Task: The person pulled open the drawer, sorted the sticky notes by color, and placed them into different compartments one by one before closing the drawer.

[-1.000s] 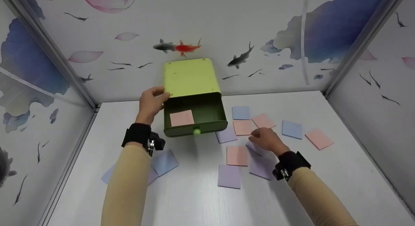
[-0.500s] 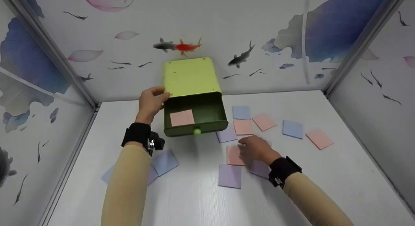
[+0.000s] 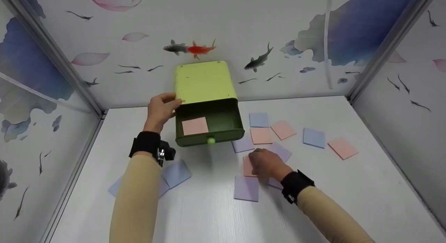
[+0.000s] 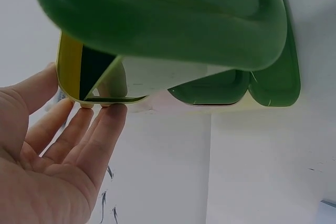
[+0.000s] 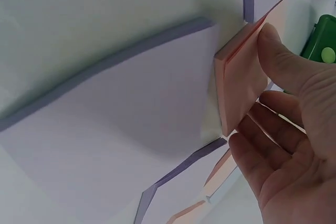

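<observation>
In the head view my left hand point(image 3: 161, 110) grips the left front edge of a yellow-green drawer box point(image 3: 205, 82), thumb near its top corner. The left wrist view shows thumb and fingers about the box's rim point(image 4: 71, 72). Its dark green drawer point(image 3: 226, 135) stands pulled out, with a pink sticky note point(image 3: 195, 126) inside. My right hand point(image 3: 270, 162) pinches a pink sticky note pad point(image 5: 241, 77) on the table. In the right wrist view the thumb lies on the pad's face, and a thin sheet lifts along one edge. Part of this pad is hidden by the hand.
Purple pads point(image 3: 246, 188) lie around the right hand. Farther back are blue pads point(image 3: 313, 137) and pink pads point(image 3: 343, 148). More blue pads point(image 3: 176, 174) lie beside the left forearm. Patterned walls point(image 3: 122, 82) enclose the table on the back and sides.
My right hand has left a tilted purple pad, which now lies flat, and has moved left and toward me onto the pink pad. The left hand and drawer box stay put.
</observation>
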Demonstrator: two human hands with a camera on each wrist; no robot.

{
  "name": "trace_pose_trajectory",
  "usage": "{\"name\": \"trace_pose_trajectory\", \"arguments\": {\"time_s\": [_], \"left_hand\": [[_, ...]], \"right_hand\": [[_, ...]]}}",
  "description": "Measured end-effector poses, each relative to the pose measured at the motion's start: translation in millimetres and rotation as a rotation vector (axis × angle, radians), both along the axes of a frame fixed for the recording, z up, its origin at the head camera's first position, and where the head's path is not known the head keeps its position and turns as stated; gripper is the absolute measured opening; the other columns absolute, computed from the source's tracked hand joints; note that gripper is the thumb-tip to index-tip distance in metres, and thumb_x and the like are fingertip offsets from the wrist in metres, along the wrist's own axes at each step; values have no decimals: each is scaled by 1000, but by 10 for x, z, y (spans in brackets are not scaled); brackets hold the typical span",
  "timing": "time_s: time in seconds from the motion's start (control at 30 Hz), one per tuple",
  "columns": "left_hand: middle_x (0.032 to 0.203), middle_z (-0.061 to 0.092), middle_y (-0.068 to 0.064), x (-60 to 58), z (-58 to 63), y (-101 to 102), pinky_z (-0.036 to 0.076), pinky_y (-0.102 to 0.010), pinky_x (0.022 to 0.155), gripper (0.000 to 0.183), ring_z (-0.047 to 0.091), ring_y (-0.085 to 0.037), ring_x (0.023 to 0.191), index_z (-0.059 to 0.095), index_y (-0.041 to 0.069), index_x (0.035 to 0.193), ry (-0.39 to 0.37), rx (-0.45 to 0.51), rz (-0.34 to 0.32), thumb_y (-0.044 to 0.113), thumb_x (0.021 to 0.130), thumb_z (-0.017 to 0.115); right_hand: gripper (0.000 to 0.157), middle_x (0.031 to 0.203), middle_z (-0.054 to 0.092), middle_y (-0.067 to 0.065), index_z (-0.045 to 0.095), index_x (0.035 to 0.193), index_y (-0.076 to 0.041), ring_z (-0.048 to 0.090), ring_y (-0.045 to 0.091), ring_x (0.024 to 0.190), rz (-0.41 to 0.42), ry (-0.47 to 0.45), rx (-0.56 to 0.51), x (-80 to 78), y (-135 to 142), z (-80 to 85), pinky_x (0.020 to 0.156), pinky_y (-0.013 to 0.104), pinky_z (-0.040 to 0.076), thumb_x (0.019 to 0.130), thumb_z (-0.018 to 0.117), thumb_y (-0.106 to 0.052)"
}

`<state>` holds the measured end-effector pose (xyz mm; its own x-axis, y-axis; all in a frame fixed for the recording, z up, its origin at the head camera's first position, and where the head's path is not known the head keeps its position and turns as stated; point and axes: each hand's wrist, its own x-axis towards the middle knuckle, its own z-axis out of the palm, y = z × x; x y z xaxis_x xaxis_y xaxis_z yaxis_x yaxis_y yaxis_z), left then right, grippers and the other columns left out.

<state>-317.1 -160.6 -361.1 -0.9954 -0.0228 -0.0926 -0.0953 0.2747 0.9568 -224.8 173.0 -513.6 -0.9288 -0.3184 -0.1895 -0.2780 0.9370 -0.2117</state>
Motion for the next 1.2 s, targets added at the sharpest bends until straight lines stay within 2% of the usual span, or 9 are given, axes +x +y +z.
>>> {"name": "trace_pose_trajectory", "arguments": {"time_s": [0.17, 0.33, 0.47, 0.57, 0.7, 0.83, 0.93, 1.07, 1.2], "left_hand": [[138, 53, -15, 12, 3, -9, 51, -41, 99, 50, 55, -26, 123, 50, 3, 140, -2, 18, -18, 18, 94, 64], [135, 54, -14, 9, 0, 1, 51, -39, 99, 49, 56, -25, 121, 51, 4, 139, -17, 26, -15, 19, 94, 64], [138, 52, -14, 0, 3, -1, 51, -37, 99, 50, 55, -24, 123, 49, 5, 141, -27, 23, -16, 19, 95, 64], [138, 53, -13, 4, 2, -12, 51, -37, 99, 50, 55, -25, 124, 49, 6, 140, -35, 32, -2, 19, 95, 64], [137, 54, -12, 3, -19, -19, 51, -37, 99, 48, 55, -24, 123, 50, 6, 139, -45, 38, 9, 18, 95, 64], [138, 53, -14, 0, -34, -14, 51, -37, 100, 49, 55, -25, 124, 49, 6, 141, -44, 35, 3, 19, 95, 64], [140, 52, -15, 2, -33, -12, 50, -37, 101, 50, 54, -26, 126, 49, 5, 141, -46, 41, 0, 19, 95, 64], [140, 52, -16, 5, -25, -23, 50, -38, 100, 50, 54, -26, 126, 49, 5, 140, -44, 45, 5, 17, 95, 64], [139, 53, -16, 6, -18, -24, 51, -39, 99, 49, 54, -27, 125, 50, 4, 140, -25, 40, 6, 17, 95, 64]], "right_hand": [[57, 120, 62, 10, 62, 129, -9, 59, 25, 104, -24, -33, -8, 1, -37, 23, 97, 43, 52, 77, 84, -19], [60, 118, 60, 10, 62, 128, -9, 56, 23, 101, -18, -29, 20, -22, -45, 44, 94, 41, 53, 73, 85, -13], [63, 120, 57, 10, 60, 128, -9, 54, 22, 101, -24, -20, 54, -57, -60, 30, 93, 39, 54, 71, 87, -14], [59, 120, 55, 10, 61, 124, -8, 55, 21, 99, -11, -10, 72, -73, -81, 12, 92, 38, 54, 72, 86, -15], [49, 112, 58, 8, 65, 115, -7, 55, 18, 90, 3, -2, 72, -71, -101, 11, 85, 37, 56, 71, 86, -13], [36, 99, 65, 6, 67, 107, -9, 55, 18, 80, -30, 0, 31, -68, -98, 9, 81, 39, 57, 74, 82, -8], [32, 100, 70, 6, 70, 111, -10, 61, 19, 85, -70, 13, -22, -67, -81, 7, 85, 40, 56, 80, 74, -3], [31, 107, 73, 8, 73, 114, -11, 67, 23, 98, -75, 48, -93, -76, -43, 30, 91, 41, 55, 86, 67, 1], [26, 103, 74, 7, 74, 112, -10, 66, 22, 96, -67, 64, -139, -96, 0, 91, 91, 40, 54, 91, 63, 1]]}}
